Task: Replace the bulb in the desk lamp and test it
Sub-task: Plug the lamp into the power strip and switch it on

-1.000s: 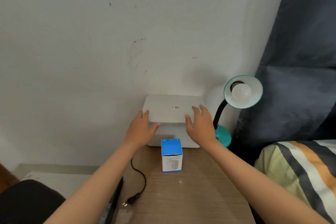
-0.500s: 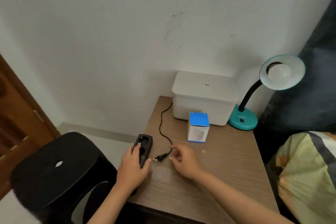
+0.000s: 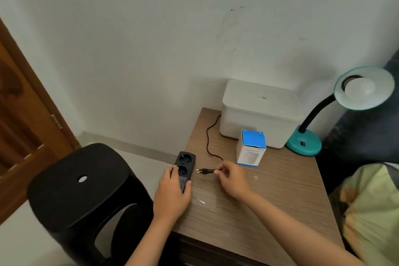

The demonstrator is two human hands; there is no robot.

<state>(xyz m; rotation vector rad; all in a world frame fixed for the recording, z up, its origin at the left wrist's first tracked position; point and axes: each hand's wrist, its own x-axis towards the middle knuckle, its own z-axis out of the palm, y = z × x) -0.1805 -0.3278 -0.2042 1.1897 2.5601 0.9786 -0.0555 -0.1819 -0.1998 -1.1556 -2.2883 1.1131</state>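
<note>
A teal desk lamp (image 3: 304,141) stands at the table's back right, its gooseneck raised and a white bulb (image 3: 359,88) sitting in the shade. Its black cord (image 3: 208,136) runs from behind the white box to a two-pin plug (image 3: 205,171). My right hand (image 3: 232,178) pinches that plug, pins pointing left. My left hand (image 3: 173,192) grips a black power strip (image 3: 185,165) at the table's left edge. A small gap separates the pins from the strip. A blue and white bulb carton (image 3: 251,148) stands upright behind my right hand.
A white lidded box (image 3: 259,112) sits against the wall on the wooden bedside table (image 3: 269,201). A black plastic stool (image 3: 86,190) stands left of the table. A wooden door (image 3: 26,127) is at far left, striped bedding (image 3: 373,205) at right.
Both hands left the white box and came down to the table's front left. My left hand took the power strip, my right hand took the plug and lifted it toward the strip.
</note>
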